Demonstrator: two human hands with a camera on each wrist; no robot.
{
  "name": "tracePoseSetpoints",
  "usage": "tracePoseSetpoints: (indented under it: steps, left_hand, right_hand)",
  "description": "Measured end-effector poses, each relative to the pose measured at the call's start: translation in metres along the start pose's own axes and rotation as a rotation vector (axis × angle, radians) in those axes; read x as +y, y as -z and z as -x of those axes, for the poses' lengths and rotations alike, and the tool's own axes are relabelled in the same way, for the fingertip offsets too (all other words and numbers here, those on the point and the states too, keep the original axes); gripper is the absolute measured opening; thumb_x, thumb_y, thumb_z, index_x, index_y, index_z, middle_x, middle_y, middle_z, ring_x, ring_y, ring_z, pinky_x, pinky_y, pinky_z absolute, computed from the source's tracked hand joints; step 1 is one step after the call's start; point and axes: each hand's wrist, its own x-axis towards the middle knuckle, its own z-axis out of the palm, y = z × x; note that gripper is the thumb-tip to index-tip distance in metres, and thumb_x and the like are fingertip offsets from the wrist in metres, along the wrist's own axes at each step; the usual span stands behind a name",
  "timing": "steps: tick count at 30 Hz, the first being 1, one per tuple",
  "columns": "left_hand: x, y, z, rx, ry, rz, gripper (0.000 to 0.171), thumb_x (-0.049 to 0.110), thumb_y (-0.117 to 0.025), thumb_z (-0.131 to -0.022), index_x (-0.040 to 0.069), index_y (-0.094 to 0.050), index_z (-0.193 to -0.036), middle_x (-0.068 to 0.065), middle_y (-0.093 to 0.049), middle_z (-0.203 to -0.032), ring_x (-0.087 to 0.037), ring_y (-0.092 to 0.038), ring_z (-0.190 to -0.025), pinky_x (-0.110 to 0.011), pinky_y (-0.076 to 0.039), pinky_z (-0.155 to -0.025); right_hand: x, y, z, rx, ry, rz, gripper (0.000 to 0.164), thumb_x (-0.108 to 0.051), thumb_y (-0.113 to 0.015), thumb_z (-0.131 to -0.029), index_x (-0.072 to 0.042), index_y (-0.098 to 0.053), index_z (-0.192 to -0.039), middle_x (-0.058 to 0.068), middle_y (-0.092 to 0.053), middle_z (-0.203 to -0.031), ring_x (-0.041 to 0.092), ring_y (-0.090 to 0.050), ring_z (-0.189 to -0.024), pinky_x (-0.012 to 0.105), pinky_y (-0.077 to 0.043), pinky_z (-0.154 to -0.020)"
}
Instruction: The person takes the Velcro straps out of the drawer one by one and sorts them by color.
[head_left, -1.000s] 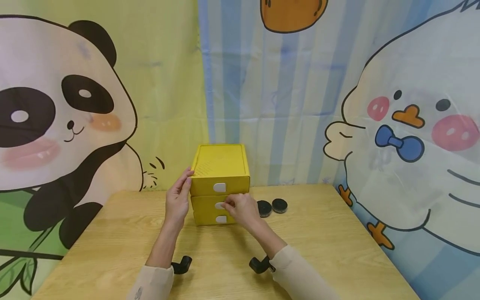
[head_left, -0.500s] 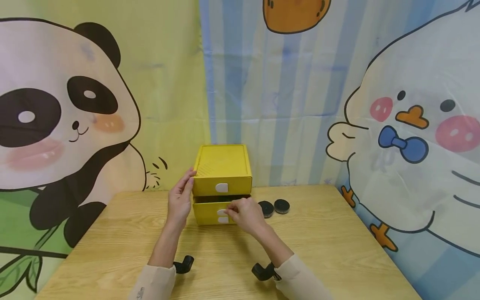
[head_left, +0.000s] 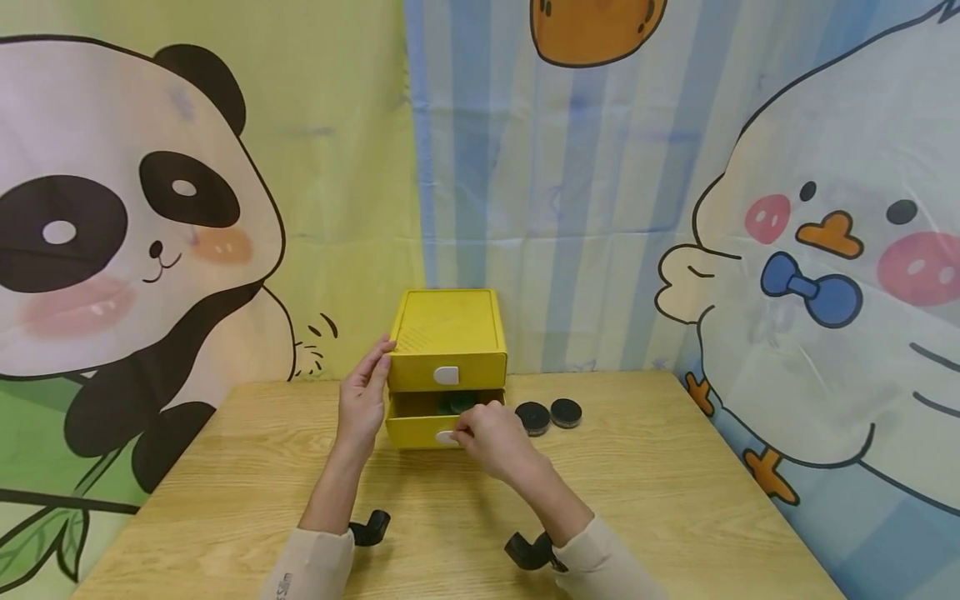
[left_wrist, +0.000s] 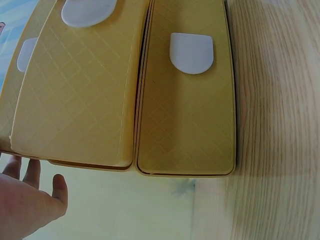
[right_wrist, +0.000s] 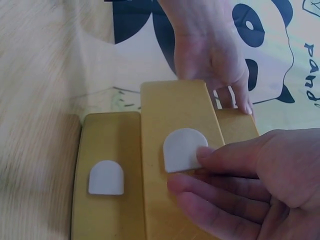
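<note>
Because light plastic could skid, bracing looked smart

Though it stood on the pale wood-grain table [head_left: 637,500], the boxy yellow plastic cabinet [head_left: 447,321] was probably light, stiff and kinda slick. Its rectangular yellow middle drawer [head_left: 412,432] stuck out partway at the front. The left hand [head_left: 362,410] wasn't gripping, just resting nearly straight-fingered against the cabinet's upper left side. The right hand [head_left: 492,435] pinched the drawer's rounded white tab [head_left: 446,437], honestly the best spot to grab.
</note>
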Motion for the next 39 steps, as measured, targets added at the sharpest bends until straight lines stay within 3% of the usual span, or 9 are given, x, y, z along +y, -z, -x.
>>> tracePoseSetpoints:
  steps: [5,10,14,25,31,39]
  left_hand:
    - [-0.001,0.000,0.001,-0.010,0.018,-0.004,0.042,0.040,-0.055,-0.108,0.018,-0.065,-0.142,0.010,-0.047,-0.161,-0.009,-0.037,-0.153,-0.016,-0.037,-0.119]
    - [0.000,0.002,0.001,-0.012,0.013,-0.011,0.043,0.041,-0.054,-0.108,0.019,-0.064,-0.143,0.012,-0.047,-0.162,-0.008,-0.036,-0.154,-0.017,-0.036,-0.120]
    - [0.000,0.003,0.002,-0.018,0.015,-0.012,0.042,0.040,-0.054,-0.108,0.018,-0.064,-0.143,0.011,-0.046,-0.162,-0.009,-0.035,-0.154,-0.017,-0.035,-0.121]
    - [0.001,0.001,0.001,-0.013,0.006,-0.017,0.043,0.040,-0.054,-0.108,0.017,-0.064,-0.143,0.010,-0.047,-0.162,-0.009,-0.037,-0.154,-0.016,-0.036,-0.119]
    - [0.001,0.002,0.001,-0.014,0.012,-0.009,0.042,0.038,-0.054,-0.108,0.016,-0.064,-0.143,0.010,-0.047,-0.161,-0.009,-0.037,-0.153,-0.015,-0.036,-0.119]
    - [0.003,0.001,0.000,-0.008,0.007,-0.005,0.041,0.037,-0.054,-0.108,0.018,-0.065,-0.142,0.010,-0.048,-0.161,-0.008,-0.037,-0.153,-0.015,-0.037,-0.118]
  right_hand:
    - [-0.003,0.002,0.003,-0.012,0.029,0.009,0.011,-0.014,-0.078,-0.094,-0.011,-0.082,-0.085,-0.004,-0.072,-0.072,0.001,-0.047,-0.052,0.015,-0.041,-0.048]
    - [-0.005,0.002,0.003,0.031,0.071,0.035,0.012,-0.011,-0.079,-0.092,-0.013,-0.080,-0.080,-0.005,-0.073,-0.073,0.001,-0.050,-0.056,0.013,-0.043,-0.052]
    - [-0.006,0.001,0.003,0.046,0.062,0.042,0.011,-0.011,-0.081,-0.091,-0.013,-0.081,-0.080,-0.005,-0.074,-0.073,0.000,-0.051,-0.056,0.013,-0.042,-0.051]
    - [-0.011,0.005,0.005,-0.014,0.027,0.064,0.010,-0.015,-0.079,-0.093,-0.012,-0.082,-0.083,-0.006,-0.072,-0.071,0.000,-0.048,-0.053,0.014,-0.041,-0.046]
    - [-0.013,0.011,0.008,-0.059,0.063,0.095,0.012,-0.014,-0.080,-0.092,-0.013,-0.082,-0.081,-0.009,-0.068,-0.068,0.000,-0.044,-0.053,0.014,-0.037,-0.047]
    - [-0.021,0.018,0.013,-0.123,0.110,0.125,0.026,-0.014,-0.080,-0.092,-0.017,-0.073,-0.067,-0.013,-0.048,-0.056,0.001,-0.035,-0.051,0.012,-0.033,-0.046]
